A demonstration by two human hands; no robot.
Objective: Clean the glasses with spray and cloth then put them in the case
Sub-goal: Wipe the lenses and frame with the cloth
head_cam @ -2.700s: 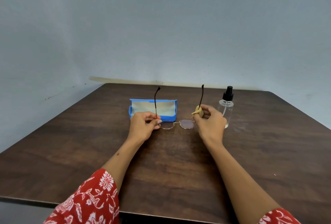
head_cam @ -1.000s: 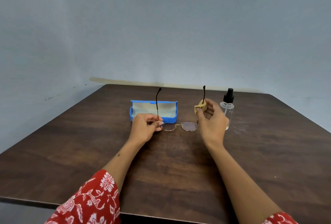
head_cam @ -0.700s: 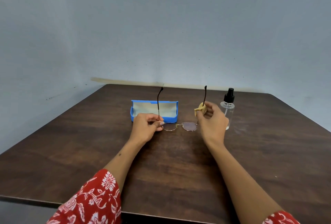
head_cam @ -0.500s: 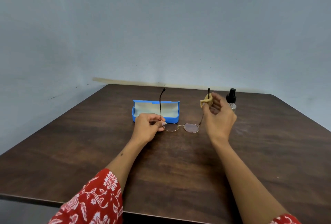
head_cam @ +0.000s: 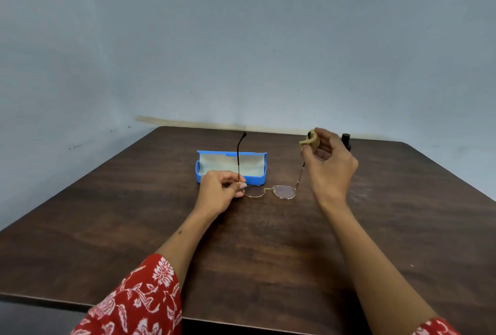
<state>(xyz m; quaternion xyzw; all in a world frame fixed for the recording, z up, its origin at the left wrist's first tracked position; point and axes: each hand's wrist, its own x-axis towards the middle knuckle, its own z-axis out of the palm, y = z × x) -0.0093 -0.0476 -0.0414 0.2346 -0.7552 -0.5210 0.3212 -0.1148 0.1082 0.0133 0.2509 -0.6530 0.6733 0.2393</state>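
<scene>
Thin gold-rimmed glasses stand lenses-down on the dark wooden table, both dark arms pointing up. My left hand pinches the left hinge and steadies the frame. My right hand holds a small beige cloth folded around the tip of the right arm. An open blue case with a pale lining lies just behind the glasses. The spray bottle is mostly hidden behind my right hand; only its black cap shows.
A grey wall rises right behind the table's far edge. The table's near edge runs below my forearms, and red floral sleeves cover my upper arms.
My right hand has slid the cloth up the right arm of the glasses, from near the hinge to its tip. It now covers most of the spray bottle. The left hand has held still.
</scene>
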